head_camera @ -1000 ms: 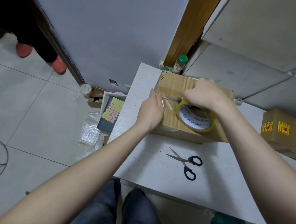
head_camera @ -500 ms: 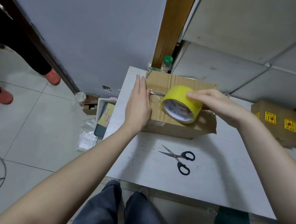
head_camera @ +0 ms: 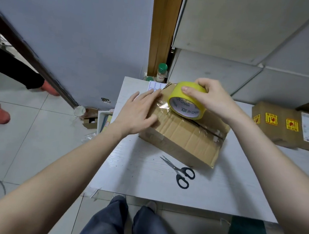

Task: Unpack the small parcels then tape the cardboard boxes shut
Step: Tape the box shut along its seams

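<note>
A brown cardboard box (head_camera: 185,138) lies turned at an angle on the white table (head_camera: 144,172), with clear tape running along its top seam. My left hand (head_camera: 141,111) lies flat with straight fingers on the box's left end, pressing the tape down. My right hand (head_camera: 208,97) grips a yellow roll of clear tape (head_camera: 186,101) just above the box's far end; a short stretch of tape runs from the roll to the box top.
Black-handled scissors (head_camera: 180,171) lie on the table in front of the box. More cardboard boxes with yellow stickers (head_camera: 284,127) sit at the right. A green-capped bottle (head_camera: 161,72) stands behind the table. Another person's legs (head_camera: 2,83) are at the left, on the tiled floor.
The box has turned clockwise to sit at an angle. My right hand lifted the roll toward the far end, and my left hand slid flat onto the box's left end.
</note>
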`<state>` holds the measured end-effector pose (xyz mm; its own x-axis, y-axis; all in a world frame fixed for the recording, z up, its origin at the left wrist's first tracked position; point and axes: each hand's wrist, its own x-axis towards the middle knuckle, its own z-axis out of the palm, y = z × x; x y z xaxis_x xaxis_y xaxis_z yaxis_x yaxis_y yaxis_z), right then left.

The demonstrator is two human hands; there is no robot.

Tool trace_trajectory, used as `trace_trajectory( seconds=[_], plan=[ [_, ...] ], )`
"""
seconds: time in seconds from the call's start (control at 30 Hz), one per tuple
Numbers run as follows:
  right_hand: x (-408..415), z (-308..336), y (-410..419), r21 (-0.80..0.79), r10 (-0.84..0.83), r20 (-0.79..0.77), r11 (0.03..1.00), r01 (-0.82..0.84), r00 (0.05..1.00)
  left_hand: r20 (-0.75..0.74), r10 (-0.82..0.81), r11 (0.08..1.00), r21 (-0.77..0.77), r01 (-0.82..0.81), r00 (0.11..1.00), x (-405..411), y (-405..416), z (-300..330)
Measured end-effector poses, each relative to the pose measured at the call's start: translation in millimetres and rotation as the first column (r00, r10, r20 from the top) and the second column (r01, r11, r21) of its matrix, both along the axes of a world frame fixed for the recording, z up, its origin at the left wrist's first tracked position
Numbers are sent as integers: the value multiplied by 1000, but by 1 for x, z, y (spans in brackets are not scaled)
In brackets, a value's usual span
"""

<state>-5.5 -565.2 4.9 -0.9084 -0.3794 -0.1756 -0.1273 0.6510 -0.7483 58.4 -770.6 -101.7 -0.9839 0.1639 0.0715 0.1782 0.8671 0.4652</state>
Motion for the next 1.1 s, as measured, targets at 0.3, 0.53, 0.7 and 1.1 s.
trace_trajectory(
  seconds=[0.3, 0.53, 0.7, 1.1],
  plan=[
    [3, -7, 10, -44, -51, 21, 998, 52, 998, -20, -5, 993, 119, 8, 1000, -23, 31, -5],
    [11, 3, 8, -28, -24, 6, 999, 24, 1000, -1, 41, 992, 119, -41, 999, -21, 30, -11],
    [9, 21, 23, 202, 31, -150, 979, 0, 988, 43, 39, 996, 80, -42, 998, -23, 29, -12],
    [10, -15, 21, 586, 27, -31, 811, -4, 999, 133, -66, 968, -231, 96, 989, -21, 27, -4]
  ],
)
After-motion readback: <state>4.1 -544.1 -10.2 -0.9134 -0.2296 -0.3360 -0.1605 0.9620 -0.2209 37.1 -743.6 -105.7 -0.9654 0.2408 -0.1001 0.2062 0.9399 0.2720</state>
